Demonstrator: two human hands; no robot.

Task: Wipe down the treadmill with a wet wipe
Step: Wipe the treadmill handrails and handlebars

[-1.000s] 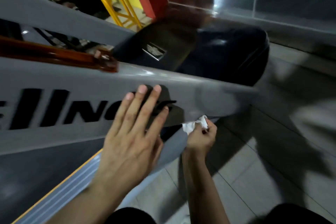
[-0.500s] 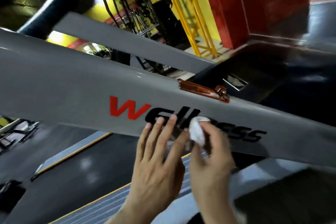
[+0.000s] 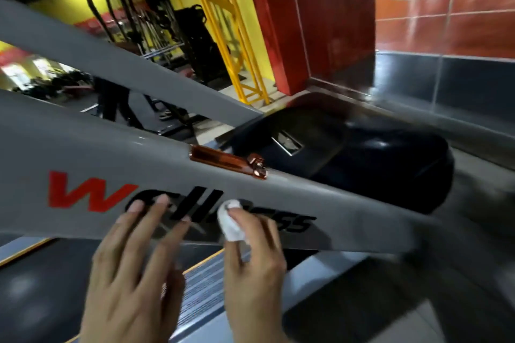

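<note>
Two letters of the black wordmark on the grey beam [image 3: 83, 147] are covered by the wipe [image 3: 230, 220] and the right hand [image 3: 256, 264], so the word cannot be read whole; both forearms are cut off at the bottom edge, and the right part of the scene is smeared by blur. Behind the beam a second grey beam [image 3: 133, 72] slants the same way, and past it stand dim gym machines [image 3: 156, 17], a yellow ladder frame [image 3: 223, 25], a red column [image 3: 306, 17] and a glossy tiled wall [image 3: 446, 22]. Below the beam lie the dark belt [image 3: 41, 287] and a ribbed side rail [image 3: 203, 287] with a yellow edge; the black motor hood [image 3: 362, 159] sits at the beam's foot, and a copper-coloured clip [image 3: 228, 161] rests on the beam's top edge. The wipe is small, white and bunched, pinched by the right hand against the beam's side at the lettering. The left hand [image 3: 131, 267] lies with straight, spread fingers, their tips on the beam just left of the wipe, holding nothing.
</note>
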